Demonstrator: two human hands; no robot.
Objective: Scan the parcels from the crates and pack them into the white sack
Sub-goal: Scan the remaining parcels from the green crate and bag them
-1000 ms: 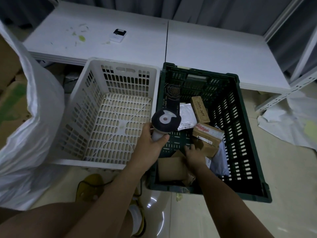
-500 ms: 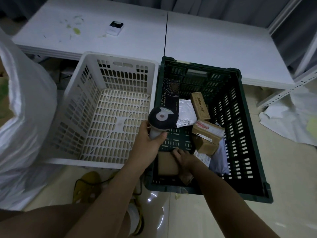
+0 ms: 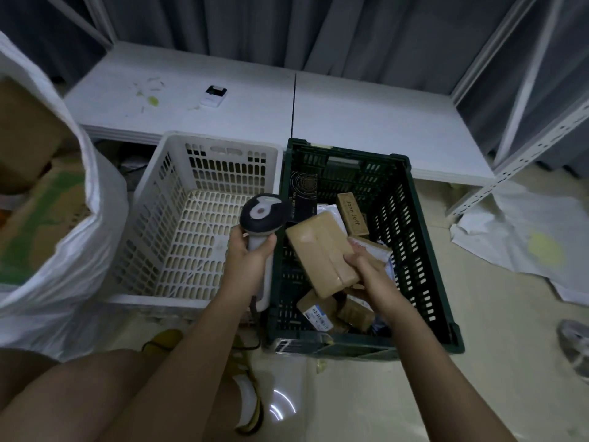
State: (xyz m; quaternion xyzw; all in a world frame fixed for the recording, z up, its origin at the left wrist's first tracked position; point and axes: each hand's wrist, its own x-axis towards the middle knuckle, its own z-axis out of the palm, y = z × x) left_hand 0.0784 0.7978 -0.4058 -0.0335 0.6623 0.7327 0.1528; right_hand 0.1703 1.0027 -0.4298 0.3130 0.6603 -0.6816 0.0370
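Observation:
My left hand [image 3: 250, 260] grips the handle of a black-and-white barcode scanner [image 3: 261, 218], held over the seam between the two crates. My right hand [image 3: 366, 269] holds a brown taped parcel [image 3: 320, 255] lifted above the dark green crate [image 3: 424, 250], tilted, right beside the scanner head. Several more parcels lie in that crate, among them a "John Jeff" box [image 3: 352, 213] and a labelled box [image 3: 317, 309]. The white crate [image 3: 178, 199] to its left holds nothing. The white sack [image 3: 73, 250] stands open at the far left.
A low white platform [image 3: 366, 122] runs behind the crates, with a small white device [image 3: 213, 96] on it. A white sheet [image 3: 522, 237] and a metal shelf upright [image 3: 510, 167] are at the right. My knee and yellow sandal [image 3: 251, 409] are at the bottom.
My right hand took hold of the brown parcel at the crate's near end and lifted it up next to the scanner. The left hand stayed by the crates with the scanner.

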